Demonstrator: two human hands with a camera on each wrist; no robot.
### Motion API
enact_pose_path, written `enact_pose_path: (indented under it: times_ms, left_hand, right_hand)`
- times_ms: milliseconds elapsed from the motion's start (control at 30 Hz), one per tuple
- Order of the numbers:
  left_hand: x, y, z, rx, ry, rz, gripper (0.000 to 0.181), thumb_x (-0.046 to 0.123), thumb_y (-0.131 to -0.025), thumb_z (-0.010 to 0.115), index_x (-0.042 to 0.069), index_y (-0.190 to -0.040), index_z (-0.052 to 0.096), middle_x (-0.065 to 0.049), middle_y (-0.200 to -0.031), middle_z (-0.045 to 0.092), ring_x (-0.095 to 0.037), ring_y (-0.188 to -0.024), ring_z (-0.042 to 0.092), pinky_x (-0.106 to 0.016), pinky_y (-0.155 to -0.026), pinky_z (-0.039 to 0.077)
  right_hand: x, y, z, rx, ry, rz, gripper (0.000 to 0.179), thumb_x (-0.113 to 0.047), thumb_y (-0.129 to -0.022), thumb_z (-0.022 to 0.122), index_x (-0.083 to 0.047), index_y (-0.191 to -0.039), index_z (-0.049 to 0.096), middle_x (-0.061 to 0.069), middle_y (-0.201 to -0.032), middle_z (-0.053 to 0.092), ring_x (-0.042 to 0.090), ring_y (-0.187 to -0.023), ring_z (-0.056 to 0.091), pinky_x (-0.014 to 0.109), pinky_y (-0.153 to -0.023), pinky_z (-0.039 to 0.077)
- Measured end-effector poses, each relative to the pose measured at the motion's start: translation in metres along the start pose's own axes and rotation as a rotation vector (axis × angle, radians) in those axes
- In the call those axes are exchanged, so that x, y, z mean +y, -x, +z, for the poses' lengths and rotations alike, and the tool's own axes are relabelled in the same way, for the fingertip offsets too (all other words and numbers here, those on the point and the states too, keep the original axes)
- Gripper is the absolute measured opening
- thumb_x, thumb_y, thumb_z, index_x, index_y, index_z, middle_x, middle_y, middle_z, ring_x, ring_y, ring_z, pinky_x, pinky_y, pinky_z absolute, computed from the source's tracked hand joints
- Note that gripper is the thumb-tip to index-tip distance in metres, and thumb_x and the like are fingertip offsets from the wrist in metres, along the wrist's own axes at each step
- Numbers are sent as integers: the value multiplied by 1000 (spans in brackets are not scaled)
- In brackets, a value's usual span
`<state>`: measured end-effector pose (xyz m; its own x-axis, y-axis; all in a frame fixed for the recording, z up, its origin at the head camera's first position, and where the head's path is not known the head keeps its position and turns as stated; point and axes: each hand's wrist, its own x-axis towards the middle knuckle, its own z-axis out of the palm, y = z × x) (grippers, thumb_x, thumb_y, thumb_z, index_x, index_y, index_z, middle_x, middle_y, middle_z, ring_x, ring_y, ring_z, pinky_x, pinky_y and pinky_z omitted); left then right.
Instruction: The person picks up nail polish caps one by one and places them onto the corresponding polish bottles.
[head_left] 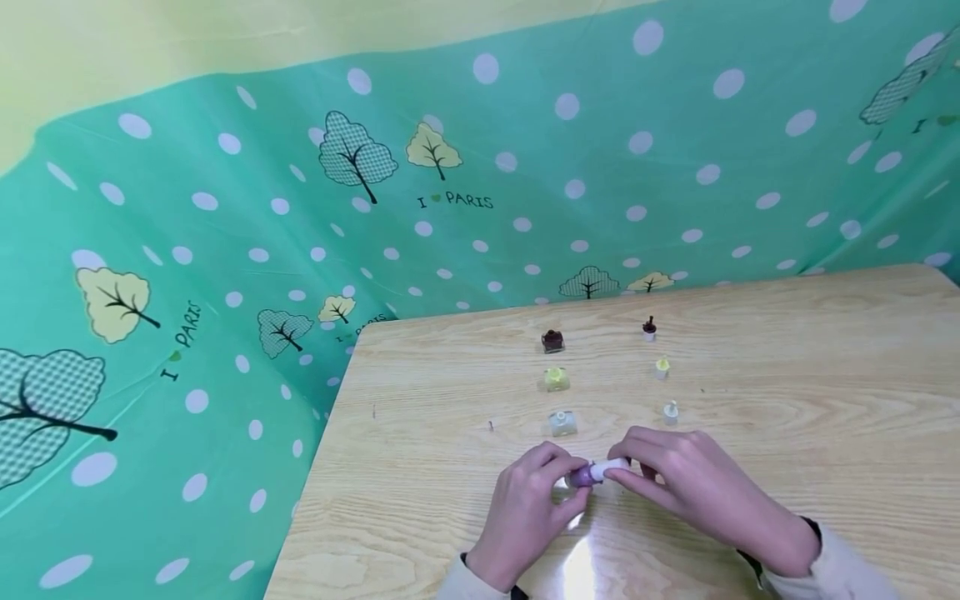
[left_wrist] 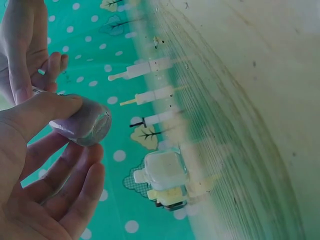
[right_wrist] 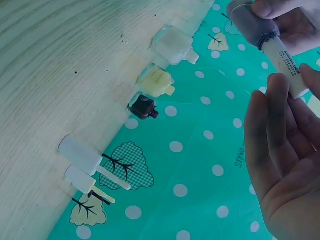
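Note:
My left hand (head_left: 531, 493) pinches a small purple nail polish bottle (head_left: 582, 476) between thumb and fingers, close over the table's near part. The fingers and thumb of my right hand (head_left: 686, 475) grip its white cap (head_left: 611, 468), which sits at the bottle's neck. In the right wrist view, small print runs along the cap (right_wrist: 284, 65), and purple smears ring the neck. Beyond the hands stand three uncapped bottles: a clear whitish one (head_left: 562, 423), a yellow one (head_left: 557, 379) and a dark one (head_left: 552, 341).
Right of the bottles, three white caps stand with brushes up: a whitish-brushed cap (head_left: 671, 412), a yellow-brushed cap (head_left: 662, 368) and a dark-brushed cap (head_left: 649, 330). Small specks dot the wooden table (head_left: 420, 500). A green dotted cloth (head_left: 450, 167) hangs behind its back edge.

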<state>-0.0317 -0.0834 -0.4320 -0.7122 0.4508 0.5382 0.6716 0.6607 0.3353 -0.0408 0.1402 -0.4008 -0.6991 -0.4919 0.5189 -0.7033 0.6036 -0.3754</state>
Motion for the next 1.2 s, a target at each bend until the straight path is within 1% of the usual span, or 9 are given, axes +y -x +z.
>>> enact_pose_path:
  times_ms: [133, 367, 467, 633, 733, 967, 1200]
  left_hand:
    - [-1, 0, 0, -1, -2, 0, 22, 15, -75, 85, 15, -94, 76, 9, -87, 67, -3, -75, 62, -7, -72, 49]
    - [-2, -1, 1, 10, -1, 7, 23, 15, -74, 85, 14, -95, 76, 9, -87, 67, -4, -74, 63, -8, -71, 49]
    - [-2, 0, 1, 9, -3, -4, 24, 15, -74, 86, 15, -96, 76, 9, -87, 67, -3, -74, 62, -8, -71, 49]
    - [-3, 2, 1, -5, -1, -33, 24, 16, -74, 86, 16, -95, 75, 10, -87, 68, -3, -75, 63, -9, -71, 50]
    - [-4, 3, 1, -16, 4, -49, 24, 16, -74, 86, 16, -95, 75, 9, -88, 69, -3, -76, 64, -10, -72, 51]
    - [-5, 6, 1, -70, 70, -99, 24, 15, -76, 84, 14, -97, 73, 7, -92, 72, 1, -81, 66, -10, -78, 52]
    - [-6, 7, 2, -114, 84, -125, 22, 16, -78, 83, 13, -97, 73, 7, -93, 73, 2, -84, 66, -11, -79, 53]
  right_hand:
    - [0, 0, -1, -2, -18, -2, 8, -28, -86, 77, -27, -89, 69, -26, -74, 53, -13, -62, 40, 4, -50, 32]
    - [1, 0, -4, 6, -27, -4, 9, -25, -86, 77, -27, -92, 70, -23, -82, 61, -13, -65, 44, 4, -52, 35]
    - [3, 1, -6, 11, -34, -2, 11, -23, -85, 78, -27, -92, 69, -22, -84, 62, -13, -65, 44, 4, -51, 34]
    - [5, 4, -8, 31, -28, -8, 15, -21, -83, 79, -26, -93, 69, -23, -83, 61, -12, -64, 43, 4, -51, 32]
    - [6, 6, -9, 35, -21, -4, 15, -21, -83, 80, -26, -94, 70, -23, -83, 60, -12, -65, 44, 4, -51, 33]
    - [9, 11, -11, 21, -4, 30, 18, -20, -82, 80, -27, -94, 70, -22, -85, 62, -11, -66, 45, 5, -53, 34]
    - [13, 21, -12, -11, 3, 82, 21, -18, -79, 82, -28, -94, 71, -24, -82, 59, -11, -65, 43, 8, -51, 34]
